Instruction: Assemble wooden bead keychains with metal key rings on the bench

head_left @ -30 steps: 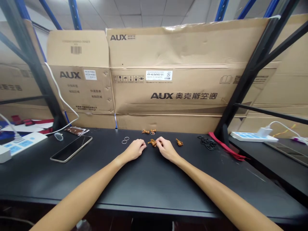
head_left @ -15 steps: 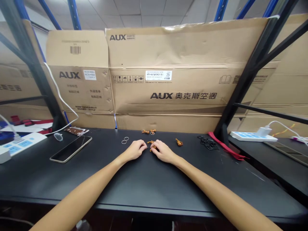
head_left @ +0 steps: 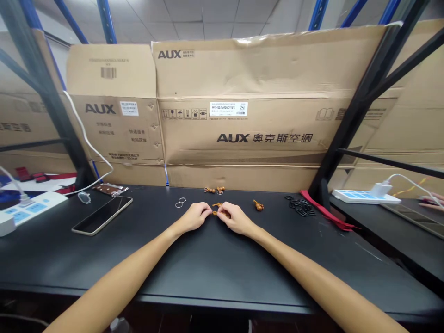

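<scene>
Flattened tan cardboard AUX air-conditioner cartons [head_left: 236, 129] stand upright behind a long black counter [head_left: 222, 263], between blue steel rack uprights [head_left: 107, 18] and black steel braces [head_left: 364, 106]; a neighbouring black counter [head_left: 367, 222] lies to the right, bearing a white-and-blue power strip [head_left: 360, 197], and a co-worker's hand [head_left: 430, 201] enters at the far right edge; on the main counter, a black smartphone [head_left: 102, 215] lies face up at left, near a second white-and-blue power strip [head_left: 31, 208]; a red fabric strap [head_left: 324, 210] hangs over the counter's right corner; a heap of black rubber rings [head_left: 300, 206] lies just left of the strap; two thin metal rings [head_left: 180, 202] lie beside the left hand [head_left: 192, 217]; amber-brown knobbly pieces lie singly at centre [head_left: 258, 206] and toward the back [head_left: 213, 190]; a small amber-brown knobbly piece [head_left: 221, 213] lies between the left hand and the right hand [head_left: 237, 218], on or just above the counter; both hands are curled inward, fingertips meeting at this piece; whether either grips it cannot be told.
</scene>
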`<state>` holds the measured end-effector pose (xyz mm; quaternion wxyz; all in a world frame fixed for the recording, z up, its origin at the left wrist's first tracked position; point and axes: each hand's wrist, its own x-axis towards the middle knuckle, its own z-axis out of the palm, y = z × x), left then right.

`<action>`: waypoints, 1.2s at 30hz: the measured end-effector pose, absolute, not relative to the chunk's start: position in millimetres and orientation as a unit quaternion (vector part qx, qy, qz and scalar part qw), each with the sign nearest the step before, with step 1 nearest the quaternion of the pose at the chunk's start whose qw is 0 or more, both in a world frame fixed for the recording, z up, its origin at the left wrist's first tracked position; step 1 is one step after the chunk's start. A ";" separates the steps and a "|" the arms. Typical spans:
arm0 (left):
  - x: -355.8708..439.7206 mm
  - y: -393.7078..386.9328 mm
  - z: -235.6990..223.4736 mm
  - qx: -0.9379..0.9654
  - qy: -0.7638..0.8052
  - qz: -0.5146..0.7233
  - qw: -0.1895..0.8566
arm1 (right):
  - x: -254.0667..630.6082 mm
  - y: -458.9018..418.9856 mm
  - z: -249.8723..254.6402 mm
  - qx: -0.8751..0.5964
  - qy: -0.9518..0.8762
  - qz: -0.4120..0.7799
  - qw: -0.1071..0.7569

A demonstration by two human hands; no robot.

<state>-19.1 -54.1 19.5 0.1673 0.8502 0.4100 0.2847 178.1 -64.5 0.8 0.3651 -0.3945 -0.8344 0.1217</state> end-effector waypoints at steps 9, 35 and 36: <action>-15.7 -57.8 20.9 0.848 0.410 0.287 0.175 | 176.2 -66.9 1.4 -0.387 -0.837 0.128 0.365; -16.4 -61.4 24.3 0.845 0.392 0.278 0.235 | 177.1 -65.5 0.3 -0.408 -0.840 0.055 0.355; -15.9 -61.6 23.5 0.849 0.387 0.276 0.233 | 176.9 -65.4 -0.1 -0.405 -0.842 0.050 0.353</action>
